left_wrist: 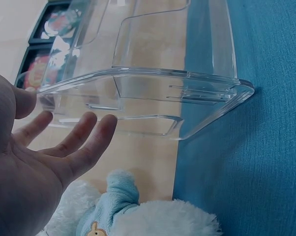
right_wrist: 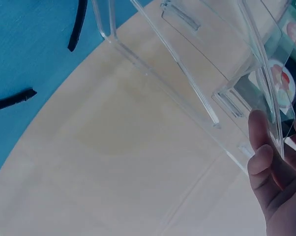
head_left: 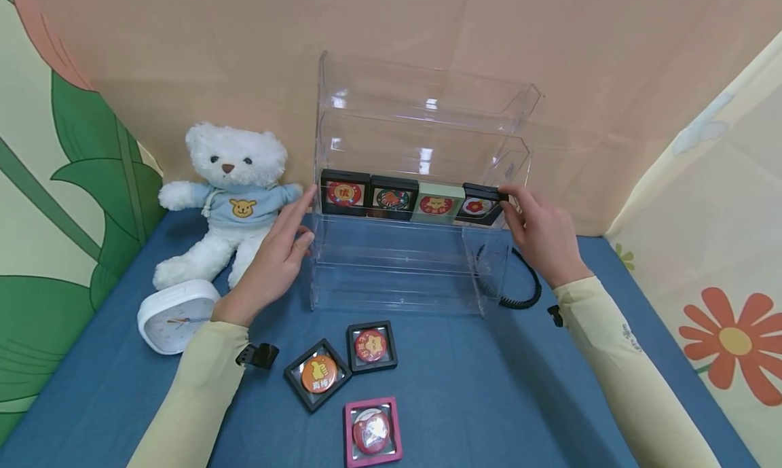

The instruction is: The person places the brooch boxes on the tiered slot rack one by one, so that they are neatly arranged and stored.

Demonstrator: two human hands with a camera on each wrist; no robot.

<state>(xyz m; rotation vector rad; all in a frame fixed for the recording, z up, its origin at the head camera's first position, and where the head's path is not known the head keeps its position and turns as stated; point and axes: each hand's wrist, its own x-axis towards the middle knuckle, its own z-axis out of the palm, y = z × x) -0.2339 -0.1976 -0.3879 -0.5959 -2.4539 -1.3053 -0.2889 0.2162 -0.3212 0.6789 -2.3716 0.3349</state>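
On a middle tier of a clear plastic multi-tier rack, at the right end of a row, a black square frame with a white-and-red flower badge. Pinched at the upper right corner between thumb and fingers of the right hand. Just to its left, a pale green square frame with a red-and-gold badge, then a black square frame with a dark green round badge, then a black square frame with a red character badge.

At the rack's left side panel, the left hand, fingers apart and nearly straight; contact with the panel hard to confirm.

In front of the rack, flat on a blue cloth tabletop, a black square frame with a red-and-yellow star badge, just beside a turned black square frame with an orange thumbs-up badge. Nearer the camera, a pink square frame with a glare-covered round badge.

By the rack's lower right, a black coiled cord. To the left, a seated white plush bear in a light blue top, and before it a white rounded clock, partly hidden by the left arm. Behind, a beige cloth backdrop.
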